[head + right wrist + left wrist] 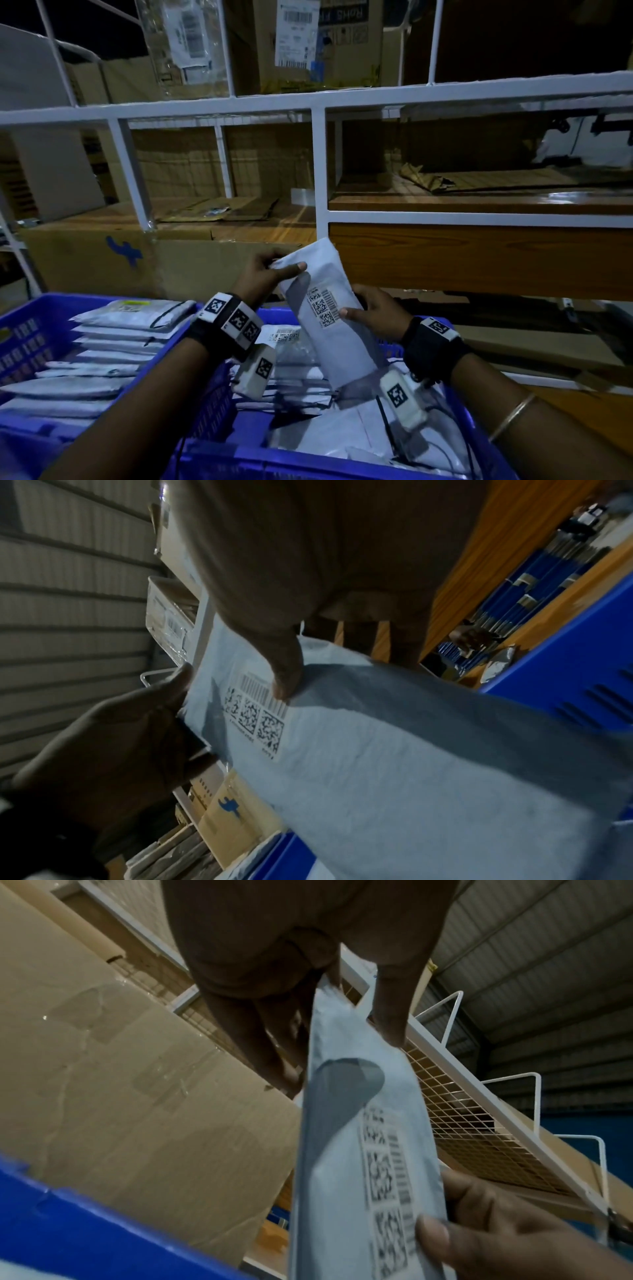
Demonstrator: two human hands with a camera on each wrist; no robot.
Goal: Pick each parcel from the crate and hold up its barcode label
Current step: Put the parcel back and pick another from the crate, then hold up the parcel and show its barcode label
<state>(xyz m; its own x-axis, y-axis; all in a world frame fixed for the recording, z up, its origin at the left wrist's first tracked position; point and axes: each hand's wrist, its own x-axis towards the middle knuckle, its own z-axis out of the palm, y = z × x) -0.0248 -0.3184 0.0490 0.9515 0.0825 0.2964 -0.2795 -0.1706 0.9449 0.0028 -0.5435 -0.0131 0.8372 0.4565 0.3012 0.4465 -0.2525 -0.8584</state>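
White metal shelf (342, 97) with wire-mesh deck, cardboard boxes (301, 44) on upper level, flattened cardboard (219, 212) on lower level, two blue crates (212, 404) of parcels (102, 356) in foreground, their support hidden.

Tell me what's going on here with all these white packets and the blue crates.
A person is holding one white parcel up over the right blue crate with both hands. The left hand pinches its top corner and the right hand grips its side edge, thumb right beside the barcode label, which faces the head camera. More white parcels lie in that crate, and others are stacked in the left blue crate. White shelving with cardboard boxes stands behind.
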